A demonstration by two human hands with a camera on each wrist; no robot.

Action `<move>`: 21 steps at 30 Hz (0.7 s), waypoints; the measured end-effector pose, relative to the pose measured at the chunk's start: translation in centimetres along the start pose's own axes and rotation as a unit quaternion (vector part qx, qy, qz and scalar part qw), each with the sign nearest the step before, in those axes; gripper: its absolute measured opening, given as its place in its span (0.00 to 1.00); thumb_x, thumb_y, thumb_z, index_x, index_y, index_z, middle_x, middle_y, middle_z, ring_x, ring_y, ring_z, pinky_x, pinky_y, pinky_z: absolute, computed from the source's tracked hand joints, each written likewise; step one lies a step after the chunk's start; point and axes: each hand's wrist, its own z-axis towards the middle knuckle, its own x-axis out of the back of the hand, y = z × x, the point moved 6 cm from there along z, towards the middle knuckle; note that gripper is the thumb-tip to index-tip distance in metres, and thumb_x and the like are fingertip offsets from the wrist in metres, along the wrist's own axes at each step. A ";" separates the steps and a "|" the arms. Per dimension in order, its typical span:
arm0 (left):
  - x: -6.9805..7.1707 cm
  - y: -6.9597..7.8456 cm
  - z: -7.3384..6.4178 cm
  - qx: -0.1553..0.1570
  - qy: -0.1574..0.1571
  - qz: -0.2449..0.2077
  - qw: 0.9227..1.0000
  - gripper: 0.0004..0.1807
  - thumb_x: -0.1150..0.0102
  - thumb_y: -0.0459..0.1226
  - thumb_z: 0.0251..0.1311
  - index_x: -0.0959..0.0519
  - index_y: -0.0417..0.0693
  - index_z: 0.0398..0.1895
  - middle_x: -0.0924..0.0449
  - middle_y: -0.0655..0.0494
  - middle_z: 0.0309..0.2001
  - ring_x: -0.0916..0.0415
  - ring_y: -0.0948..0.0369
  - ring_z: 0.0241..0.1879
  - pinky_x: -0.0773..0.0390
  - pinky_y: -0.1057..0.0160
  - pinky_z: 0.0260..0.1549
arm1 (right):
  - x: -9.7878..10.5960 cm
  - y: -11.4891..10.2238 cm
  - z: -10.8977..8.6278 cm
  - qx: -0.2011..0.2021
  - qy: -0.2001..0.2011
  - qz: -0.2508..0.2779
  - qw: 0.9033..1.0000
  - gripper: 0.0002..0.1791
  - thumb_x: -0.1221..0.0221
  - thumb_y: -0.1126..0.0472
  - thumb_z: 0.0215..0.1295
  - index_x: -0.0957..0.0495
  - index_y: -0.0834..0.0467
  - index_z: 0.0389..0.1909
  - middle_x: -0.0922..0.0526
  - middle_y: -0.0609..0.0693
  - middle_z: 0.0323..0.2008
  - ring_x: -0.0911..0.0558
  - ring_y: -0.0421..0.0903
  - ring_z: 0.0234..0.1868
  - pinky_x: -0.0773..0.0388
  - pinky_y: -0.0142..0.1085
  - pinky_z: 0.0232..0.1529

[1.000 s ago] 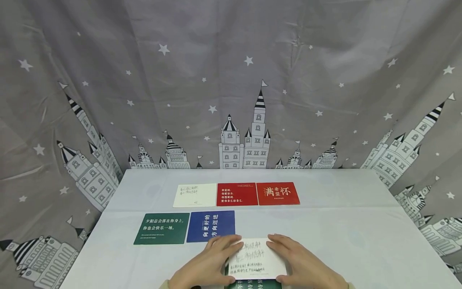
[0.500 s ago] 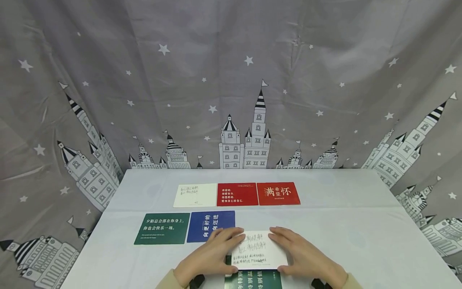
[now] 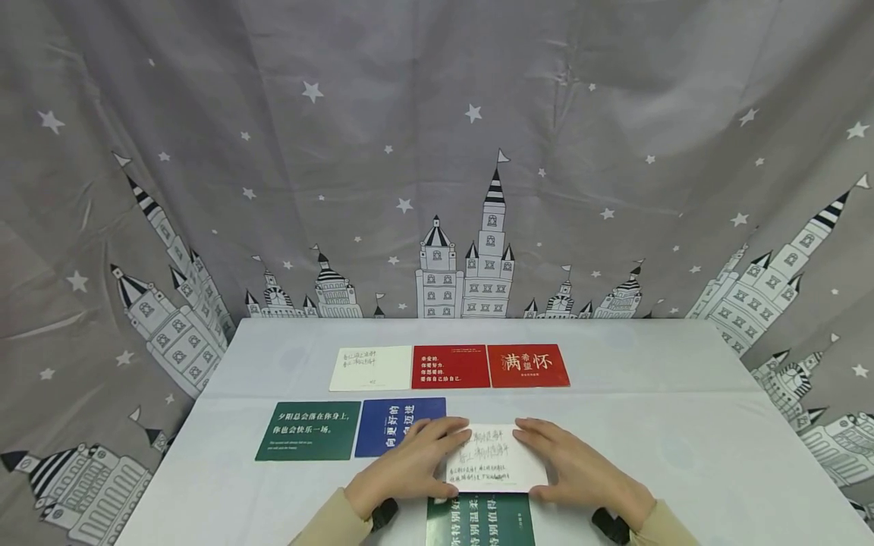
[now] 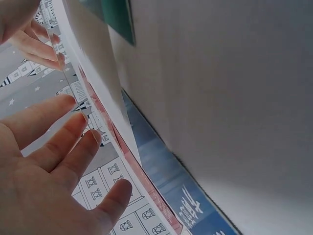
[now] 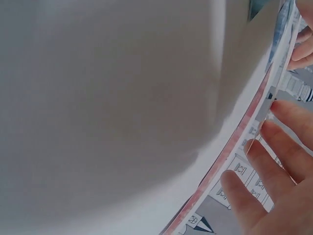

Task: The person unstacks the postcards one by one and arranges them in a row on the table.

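In the head view a white card [image 3: 497, 462] with handwritten lines is held by its two short sides. My left hand [image 3: 416, 462] grips the left edge, thumb at the near corner and fingers at the far one. My right hand [image 3: 575, 466] holds the right edge the same way. Both wrist views show the card nearly edge-on at the fingertips, raised over the table. Under its near edge, in the head view, a green card [image 3: 479, 523] with white characters lies partly covered. The left fingers overlap the corner of a blue card [image 3: 382, 432].
Left of the blue card lies another green card [image 3: 307, 431]. A back row holds a cream card [image 3: 372, 369], a red card [image 3: 451, 367] and a brighter red card [image 3: 529, 366]. They lie on a white tablecloth [image 3: 649, 425] before a grey castle-print curtain [image 3: 355, 114].
Both hands have moved the white card forward, away from the body, and slightly right. More of the green card below it now shows. The other cards have stayed put.
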 end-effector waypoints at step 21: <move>-0.1 -1.4 2.4 -0.002 0.000 -0.004 1.000 0.42 0.36 0.50 0.44 0.38 0.48 0.64 0.45 0.54 0.65 0.49 0.58 0.64 0.50 0.46 0.60 | 0.4 2.6 1.8 -0.012 -0.009 0.019 1.000 0.41 0.33 0.48 0.44 0.34 0.59 0.60 0.37 0.51 0.62 0.37 0.50 0.61 0.37 0.45 0.58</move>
